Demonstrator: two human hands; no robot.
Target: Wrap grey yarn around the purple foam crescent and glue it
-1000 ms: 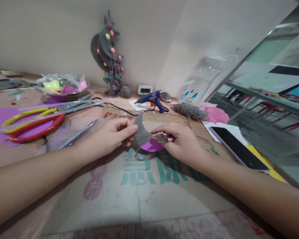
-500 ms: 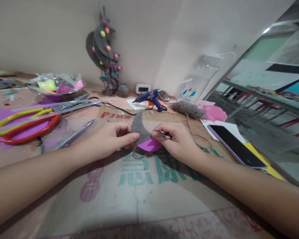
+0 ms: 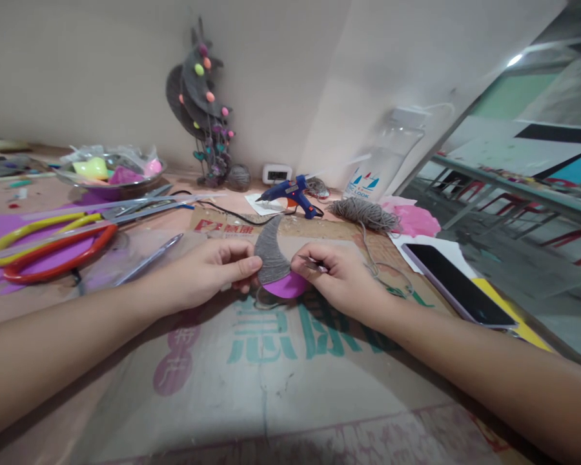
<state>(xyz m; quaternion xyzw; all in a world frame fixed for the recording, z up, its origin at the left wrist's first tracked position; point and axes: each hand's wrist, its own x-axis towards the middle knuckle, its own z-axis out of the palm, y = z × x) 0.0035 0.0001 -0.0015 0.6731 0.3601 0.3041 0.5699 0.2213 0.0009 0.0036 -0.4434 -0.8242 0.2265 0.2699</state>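
My left hand is closed with thumb and fingers on the left edge of a purple crescent, whose upper part is wrapped in grey yarn. The lower part is bare. My right hand pinches at the inner edge of the crescent, where the wrapping ends. A thin, dark metal tool also sits in its fingers; its kind is hard to make out. A loop of loose yarn hangs under the crescent, just above the printed cardboard.
Behind stand a blue glue gun, a yarn skein, a white clock and a clear bottle. Scissors, a pen and a metal bowl lie left. A phone lies right.
The crescent has shifted slightly left and tilted, and my left thumb has drawn back toward its edge. My right fingertips stay at the inner edge.
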